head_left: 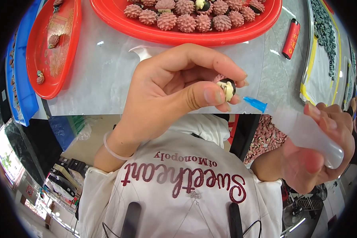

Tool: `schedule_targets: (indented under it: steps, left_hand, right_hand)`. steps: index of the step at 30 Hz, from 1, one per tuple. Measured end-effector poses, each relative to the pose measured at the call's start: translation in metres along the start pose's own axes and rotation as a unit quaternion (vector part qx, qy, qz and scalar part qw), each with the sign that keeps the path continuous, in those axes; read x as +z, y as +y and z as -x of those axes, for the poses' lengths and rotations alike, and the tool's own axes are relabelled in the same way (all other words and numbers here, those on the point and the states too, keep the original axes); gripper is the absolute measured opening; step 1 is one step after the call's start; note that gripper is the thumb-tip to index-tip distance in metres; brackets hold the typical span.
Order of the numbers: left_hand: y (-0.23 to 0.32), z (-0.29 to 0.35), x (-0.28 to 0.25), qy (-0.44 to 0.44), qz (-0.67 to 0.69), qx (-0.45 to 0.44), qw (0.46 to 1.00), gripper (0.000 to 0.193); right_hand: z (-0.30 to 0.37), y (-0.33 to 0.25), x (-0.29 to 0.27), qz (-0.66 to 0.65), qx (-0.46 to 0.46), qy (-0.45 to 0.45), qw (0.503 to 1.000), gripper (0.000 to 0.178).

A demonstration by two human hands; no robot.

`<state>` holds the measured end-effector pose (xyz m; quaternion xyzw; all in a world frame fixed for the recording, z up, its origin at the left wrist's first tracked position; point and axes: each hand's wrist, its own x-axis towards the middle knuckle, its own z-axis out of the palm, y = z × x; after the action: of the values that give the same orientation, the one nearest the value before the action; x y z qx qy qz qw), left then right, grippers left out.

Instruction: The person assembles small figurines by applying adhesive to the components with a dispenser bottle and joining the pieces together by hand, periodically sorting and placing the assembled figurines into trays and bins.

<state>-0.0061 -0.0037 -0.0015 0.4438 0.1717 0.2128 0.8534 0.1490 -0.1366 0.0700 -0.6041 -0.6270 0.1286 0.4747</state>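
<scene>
My left hand (174, 81) pinches a small figurine (227, 88) between thumb and fingers. The figurine has a cream face, a dark rim and a pink back, partly hidden by the fingers. In my right hand (325, 139) is a translucent squeeze bottle (305, 133), lying tilted with its tip toward the left. The bottle's blue needle tip (254, 104) points at the figurine's face and ends very close to it. Whether the needle touches the figurine I cannot tell.
A large red tray (214, 39) of several pink knobbly pieces sits at the far side. To the left lie a narrower red tray (73, 43) and a blue bin (25, 107). A red lighter (291, 39) rests right, near a yellow-edged tray (310, 79) of dark pieces.
</scene>
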Motion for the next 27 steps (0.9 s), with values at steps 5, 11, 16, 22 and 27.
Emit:
schedule_targets:
  steps: [5, 11, 16, 22, 27]
  left_hand:
    - [0.002, -0.001, 0.0, 0.003, -0.001, 0.003, 1.0, 0.036]
    - [-0.001, -0.004, 0.003, -0.001, 0.01, -0.001, 1.0, 0.034]
    - [0.004, -0.003, -0.001, -0.056, 0.058, -0.012, 0.997, 0.024]
    - [0.003, -0.002, 0.002, -0.004, -0.003, -0.013, 1.0, 0.028]
    - [0.006, -0.003, 0.011, 0.02, -0.058, -0.031, 0.998, 0.035]
  right_hand:
    - [0.003, 0.006, -0.008, -0.007, 0.013, -0.034, 0.999, 0.043]
    - [0.022, 0.024, -0.009, -0.194, 0.154, 0.151, 0.957, 0.039]
    - [0.009, 0.056, 0.022, 0.016, 0.141, 0.204, 0.969, 0.036]
    - [-0.001, 0.056, 0.015, 0.012, 0.228, 0.077, 0.97, 0.026]
    - [-0.014, 0.104, -0.083, 0.147, 0.277, 0.203, 0.928, 0.013]
